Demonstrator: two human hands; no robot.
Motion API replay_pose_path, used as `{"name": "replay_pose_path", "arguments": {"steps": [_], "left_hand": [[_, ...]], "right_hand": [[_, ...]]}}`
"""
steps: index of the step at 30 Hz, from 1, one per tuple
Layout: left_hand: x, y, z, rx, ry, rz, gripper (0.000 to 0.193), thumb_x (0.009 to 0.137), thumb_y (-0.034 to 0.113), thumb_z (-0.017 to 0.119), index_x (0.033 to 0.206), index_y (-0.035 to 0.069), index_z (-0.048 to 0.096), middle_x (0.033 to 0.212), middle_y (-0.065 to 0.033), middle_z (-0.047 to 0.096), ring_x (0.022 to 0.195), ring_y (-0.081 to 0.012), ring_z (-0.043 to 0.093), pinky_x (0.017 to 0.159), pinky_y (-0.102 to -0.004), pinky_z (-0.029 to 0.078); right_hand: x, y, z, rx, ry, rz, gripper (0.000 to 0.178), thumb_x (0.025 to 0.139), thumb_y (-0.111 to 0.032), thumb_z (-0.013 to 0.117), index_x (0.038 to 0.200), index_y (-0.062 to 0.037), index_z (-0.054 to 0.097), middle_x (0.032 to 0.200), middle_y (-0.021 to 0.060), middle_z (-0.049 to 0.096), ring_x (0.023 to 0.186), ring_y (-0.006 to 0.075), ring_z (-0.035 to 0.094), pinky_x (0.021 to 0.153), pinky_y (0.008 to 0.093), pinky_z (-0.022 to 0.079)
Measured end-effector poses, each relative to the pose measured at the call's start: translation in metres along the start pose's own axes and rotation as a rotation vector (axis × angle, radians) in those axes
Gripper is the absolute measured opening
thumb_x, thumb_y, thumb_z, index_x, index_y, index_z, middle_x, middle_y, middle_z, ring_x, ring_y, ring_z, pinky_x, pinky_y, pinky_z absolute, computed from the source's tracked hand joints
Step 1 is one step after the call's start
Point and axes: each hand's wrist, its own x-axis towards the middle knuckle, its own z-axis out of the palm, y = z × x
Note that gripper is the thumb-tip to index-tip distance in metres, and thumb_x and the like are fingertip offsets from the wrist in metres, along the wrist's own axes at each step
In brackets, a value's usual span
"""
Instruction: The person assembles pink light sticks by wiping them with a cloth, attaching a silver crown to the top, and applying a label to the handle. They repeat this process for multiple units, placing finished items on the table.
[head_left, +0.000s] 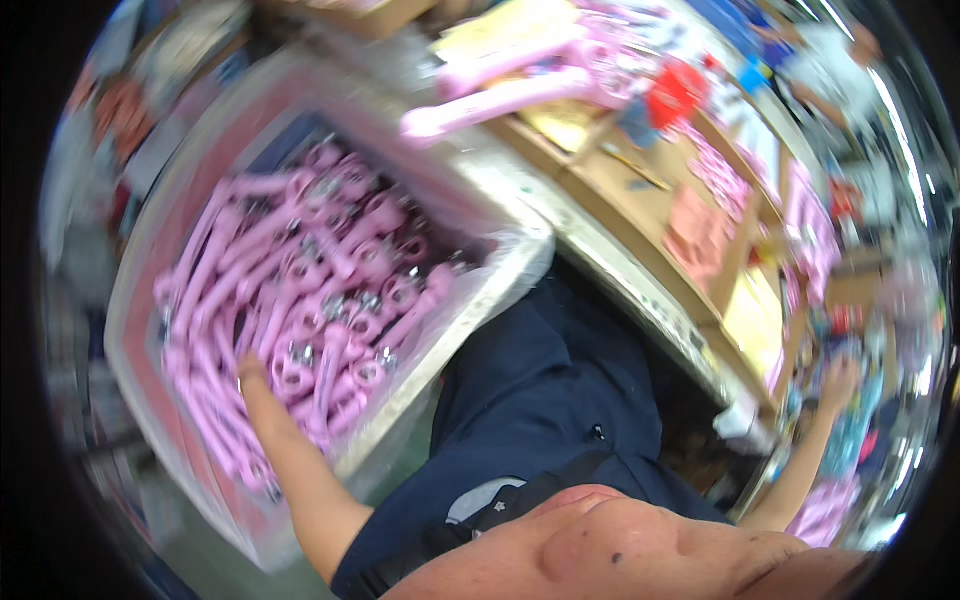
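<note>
My left arm reaches down into a large plastic-lined bin [130,310] heaped with pink tube-like plastic parts [300,270]. Many of these have a ring-shaped end, and some carry small shiny metal fittings. Among the parts on the near left side, my left hand [250,372] is small and partly hidden, so its grip is not clear. Far out to the right, my right hand [840,385] is close to clutter at the bench's right end; blur hides its fingers and anything in them.
Cardboard trays [640,215] on the workbench hold a pencil [637,167], a salmon-coloured cloth [698,240] and small pink pieces. More long pink parts [500,105] overhang the bench edge beside a red object [676,92]. Another person [830,75] is at the far right.
</note>
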Motion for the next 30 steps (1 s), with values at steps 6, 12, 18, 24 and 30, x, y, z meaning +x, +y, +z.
{"name": "replay_pose_path", "arguments": {"steps": [6, 12, 18, 24, 30], "left_hand": [[-0.048, 0.01, -0.035, -0.231, 0.126, -0.02, 0.051, 0.075, 0.019, 0.06, 0.121, 0.001, 0.047, 0.114, -0.0251, 0.059, 0.106, -0.0404, 0.057, 0.09, -0.0459, 0.046], [-0.121, -0.013, -0.089, -0.321, 0.294, 0.141, 0.044, 0.066, 0.023, 0.064, 0.103, -0.001, 0.055, 0.1, -0.0267, 0.062, 0.093, -0.0426, 0.06, 0.081, -0.0471, 0.046], [-0.201, -0.031, -0.108, -0.792, 0.344, 0.063, 0.048, 0.07, 0.016, 0.064, 0.111, -0.007, 0.053, 0.099, -0.0255, 0.061, 0.091, -0.0367, 0.059, 0.085, -0.0407, 0.045], [-0.297, 0.063, -0.152, -1.138, 0.675, 0.359, 0.052, 0.083, 0.013, 0.067, 0.124, -0.007, 0.044, 0.106, -0.0162, 0.056, 0.093, -0.0238, 0.054, 0.087, -0.0338, 0.043], [-0.386, 0.269, -0.199, -1.328, 0.028, 1.13, 0.038, 0.077, 0.003, 0.07, 0.109, 0.003, 0.051, 0.083, -0.0009, 0.057, 0.062, -0.0084, 0.053, 0.053, -0.0229, 0.044]], "right_hand": [[0.037, -0.138, -0.077, 0.774, 0.217, -0.144, 0.012, 0.084, -0.005, 0.059, 0.094, 0.0003, 0.061, 0.094, 0.0149, 0.061, 0.09, 0.0293, 0.059, 0.08, 0.0342, 0.046], [0.068, -0.3, -0.095, 1.076, -0.368, -0.642, 0.024, 0.078, -0.014, 0.064, 0.101, -0.0077, 0.064, 0.096, 0.0113, 0.064, 0.094, 0.0276, 0.06, 0.08, 0.0362, 0.048], [0.082, -0.325, -0.057, 0.942, -0.699, -0.932, 0.019, 0.083, -0.023, 0.063, 0.093, -0.0073, 0.066, 0.09, 0.012, 0.063, 0.089, 0.027, 0.06, 0.077, 0.0356, 0.048], [0.108, -0.283, -0.057, 1.862, -0.602, -0.299, 0.019, 0.092, -0.023, 0.055, 0.091, -0.0041, 0.059, 0.076, 0.0058, 0.064, 0.072, 0.0138, 0.061, 0.059, 0.0287, 0.048], [0.116, -0.273, -0.047, 1.393, -0.221, -0.426, 0.018, 0.095, -0.022, 0.048, 0.096, -0.0048, 0.055, 0.086, 0.0064, 0.063, 0.067, 0.0103, 0.06, 0.05, 0.0235, 0.045]]}}
